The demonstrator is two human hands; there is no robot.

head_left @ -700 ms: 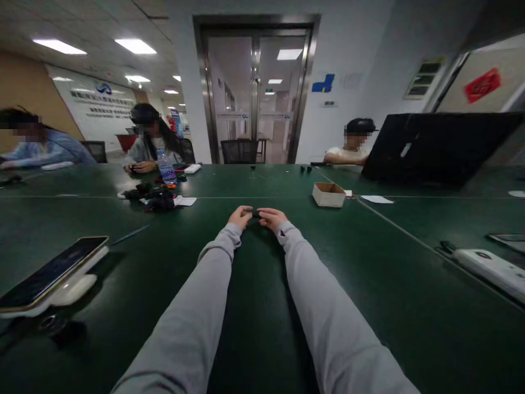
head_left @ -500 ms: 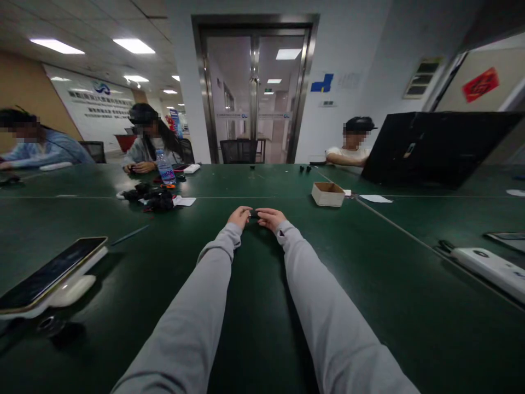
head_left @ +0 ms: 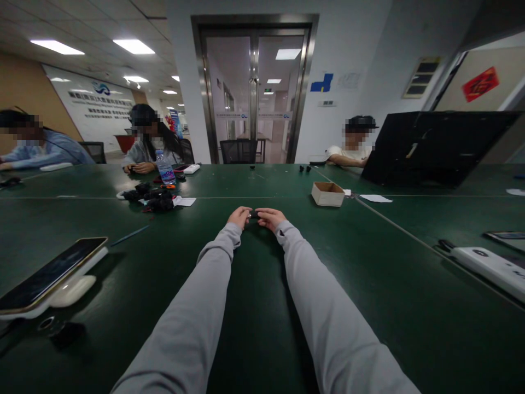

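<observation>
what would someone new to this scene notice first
Two grey-sleeved arms stretch out to mid-table, where the left hand and right hand pinch a small black part between them. The dark green table fills the view, with a phone on a white stand at the near left and a cardboard box beyond the hands to the right. Three people sit along the far side.

Our left hand and right hand meet on the worktop, a small part between them. A phone lies at our left, a cardboard box beyond to the right, and a water bottle far left.
</observation>
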